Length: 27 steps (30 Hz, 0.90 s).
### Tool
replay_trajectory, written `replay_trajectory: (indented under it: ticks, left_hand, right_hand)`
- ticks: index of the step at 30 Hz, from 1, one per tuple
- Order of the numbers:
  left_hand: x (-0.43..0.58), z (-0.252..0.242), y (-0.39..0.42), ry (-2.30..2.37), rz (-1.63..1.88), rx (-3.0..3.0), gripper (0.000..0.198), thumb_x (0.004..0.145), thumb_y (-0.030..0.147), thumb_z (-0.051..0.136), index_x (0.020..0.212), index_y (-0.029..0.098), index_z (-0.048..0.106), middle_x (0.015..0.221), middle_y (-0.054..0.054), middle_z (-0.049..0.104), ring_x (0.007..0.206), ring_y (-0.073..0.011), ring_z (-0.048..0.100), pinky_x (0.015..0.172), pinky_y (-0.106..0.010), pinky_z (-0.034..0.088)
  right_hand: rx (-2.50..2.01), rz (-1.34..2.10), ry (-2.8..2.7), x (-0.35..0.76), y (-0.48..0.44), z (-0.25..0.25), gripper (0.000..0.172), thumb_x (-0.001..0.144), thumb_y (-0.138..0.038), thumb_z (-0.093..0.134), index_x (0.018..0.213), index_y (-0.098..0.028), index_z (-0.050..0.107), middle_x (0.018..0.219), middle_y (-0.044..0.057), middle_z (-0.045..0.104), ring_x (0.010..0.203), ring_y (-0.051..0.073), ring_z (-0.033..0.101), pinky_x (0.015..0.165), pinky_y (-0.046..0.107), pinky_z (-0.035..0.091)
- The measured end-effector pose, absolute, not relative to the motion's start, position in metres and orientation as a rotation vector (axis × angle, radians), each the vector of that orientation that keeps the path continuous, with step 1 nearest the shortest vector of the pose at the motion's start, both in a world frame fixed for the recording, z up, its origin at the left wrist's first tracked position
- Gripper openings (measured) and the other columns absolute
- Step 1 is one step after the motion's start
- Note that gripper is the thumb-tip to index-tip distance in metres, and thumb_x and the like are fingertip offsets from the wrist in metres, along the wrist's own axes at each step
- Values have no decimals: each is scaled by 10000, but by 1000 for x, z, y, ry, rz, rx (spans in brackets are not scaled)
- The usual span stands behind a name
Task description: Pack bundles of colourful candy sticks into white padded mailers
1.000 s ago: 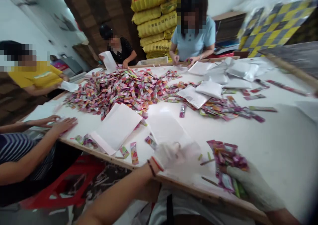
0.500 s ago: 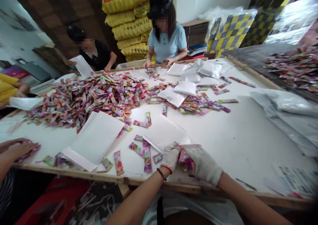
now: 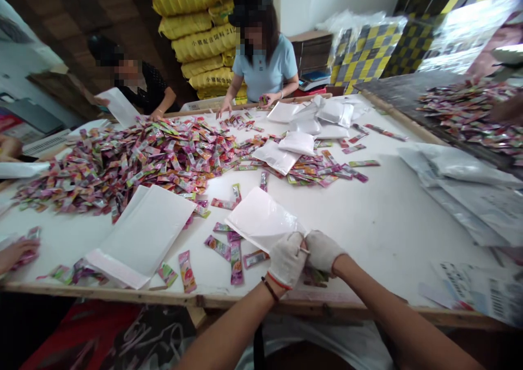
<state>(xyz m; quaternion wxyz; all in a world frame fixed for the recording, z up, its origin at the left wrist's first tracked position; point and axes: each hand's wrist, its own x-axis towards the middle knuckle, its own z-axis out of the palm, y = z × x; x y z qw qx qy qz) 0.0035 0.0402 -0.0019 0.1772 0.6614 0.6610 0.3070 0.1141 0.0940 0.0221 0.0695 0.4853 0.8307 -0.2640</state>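
Note:
A white mailer bag [image 3: 261, 217] lies in front of me. At its near end, my left hand [image 3: 287, 260], in a white glove, is closed with the thumb pinched on what looks like the bag's edge. Close against it, my right hand [image 3: 324, 252], also gloved, is curled at the bag's near corner; its fingertips are mostly hidden. Below both hands, a bunch of candy sachets [image 3: 316, 277] shows in part. Loose sachets [image 3: 236, 264] lie left of the bag, one right beside my left wrist.
A large heap of sachets [image 3: 134, 163] covers the left of the table. White mailers [image 3: 141, 234] lie left of me. Filled bags [image 3: 300, 141] sit at the back, and grey-white parcels [image 3: 461, 190] at right. Co-workers, one in a blue shirt [image 3: 265, 67], handle sachets and bags.
My hands have come together and lifted off the sachet bunch, which was held between them; it now shows below them. My view has shifted a little to the right.

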Motion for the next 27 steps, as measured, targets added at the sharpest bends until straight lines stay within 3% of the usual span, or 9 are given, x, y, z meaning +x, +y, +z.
replay_trajectory:
  ticks: [3,6,10,14,17,19,22,27]
  left_hand:
    - [-3,-9,35,1879,801,1869,162,853,250,460,807,192,604,802,-39,637,748,-157,573,645,-246,376]
    - [-3,-5,33,1870,813,1838,194,869,243,436,792,191,605,776,-38,639,715,-148,575,637,-241,386]
    - [5,3,31,1722,869,1941,194,859,220,431,828,189,620,819,-51,647,756,-154,577,690,-247,404]
    - [-2,-1,38,1637,1087,1474,228,832,284,479,693,168,619,703,-31,626,678,-134,544,678,-240,411]
    - [-14,-3,50,1453,1226,971,215,768,336,544,699,144,613,613,-11,597,585,-109,525,584,-218,420]
    - [-21,0,58,1378,1266,699,212,716,349,589,730,137,601,471,33,509,417,-73,430,430,-190,343]
    - [-31,12,67,1274,1317,424,250,614,346,678,672,163,519,356,117,310,292,-28,224,322,-166,145]
    - [-48,35,79,1060,1457,194,494,496,295,769,577,198,292,399,149,219,311,9,167,325,-139,105]
  right_hand:
    - [1465,-899,2599,133,85,16,290,665,-348,616,895,-172,613,880,84,644,715,173,578,651,261,416]
    - [1511,-851,2777,137,76,2,233,746,-261,521,943,-165,601,969,105,619,855,198,556,792,306,413]
    - [1625,-1010,2731,123,84,-6,232,760,-200,480,919,-125,631,969,155,625,875,212,568,816,319,427]
    - [1562,-1736,2582,135,100,-3,300,739,-317,523,967,-157,633,936,98,662,864,212,585,811,335,453]
    - [1867,-2376,2116,159,106,-10,389,742,-400,499,1041,-170,592,874,57,668,784,187,610,718,311,490]
    - [2078,-2384,1923,166,108,-16,360,723,-370,521,1017,-177,597,782,28,662,669,160,597,627,283,490]
    - [1952,-2325,1836,157,112,-18,277,739,-350,530,947,-191,617,722,15,663,568,141,562,545,261,472]
    - [1772,-2693,1585,138,123,-4,401,856,-498,325,841,-193,585,729,59,658,570,146,590,536,257,479]
